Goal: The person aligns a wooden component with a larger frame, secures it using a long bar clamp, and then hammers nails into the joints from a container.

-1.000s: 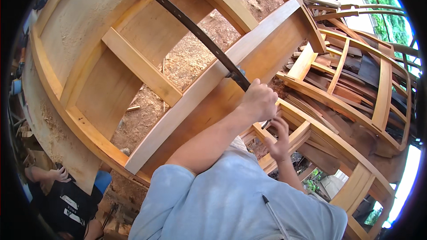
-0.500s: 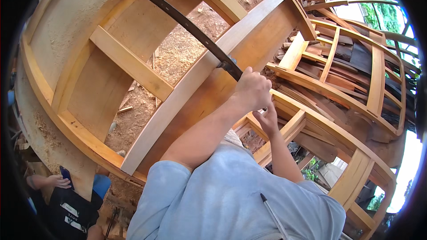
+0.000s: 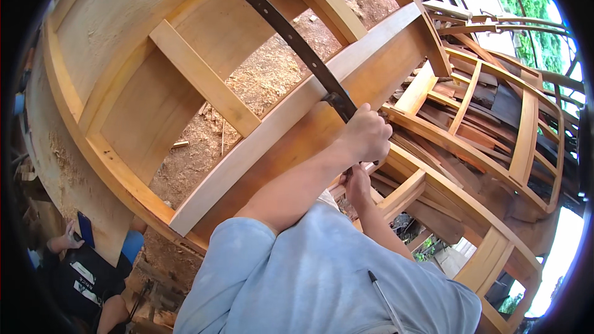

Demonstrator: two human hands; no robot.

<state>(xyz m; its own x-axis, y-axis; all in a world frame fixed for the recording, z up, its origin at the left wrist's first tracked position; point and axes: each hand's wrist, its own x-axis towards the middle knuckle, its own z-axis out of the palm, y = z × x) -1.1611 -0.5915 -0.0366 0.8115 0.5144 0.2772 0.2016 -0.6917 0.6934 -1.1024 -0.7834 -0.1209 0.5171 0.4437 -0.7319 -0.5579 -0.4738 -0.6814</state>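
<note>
A long dark metal bar clamp (image 3: 286,32), with holes along its bar, lies across a curved wooden frame (image 3: 117,180). Its near jaw (image 3: 335,99) rests by the outer side of a pale curved board (image 3: 247,143) on the frame. My left hand (image 3: 366,133) is closed round the clamp's near end, just past that jaw. Lower down and closer to my body, my right hand (image 3: 357,184) has its fingers closed at a dark part sticking out below the left hand, apparently the clamp's handle. My left hand and forearm partly cover that part.
A second wooden frame (image 3: 455,188) stands close on my right, and another frame (image 3: 523,130) lies beyond it over stacked planks. Shavings (image 3: 263,83) cover the ground. At lower left, another person (image 3: 80,284) holds a dark blue phone (image 3: 85,229).
My right hand has dropped slightly toward my body, its fingers closing. My left hand keeps its hold on the clamp. The frame and clamp have shifted right and down in view.
</note>
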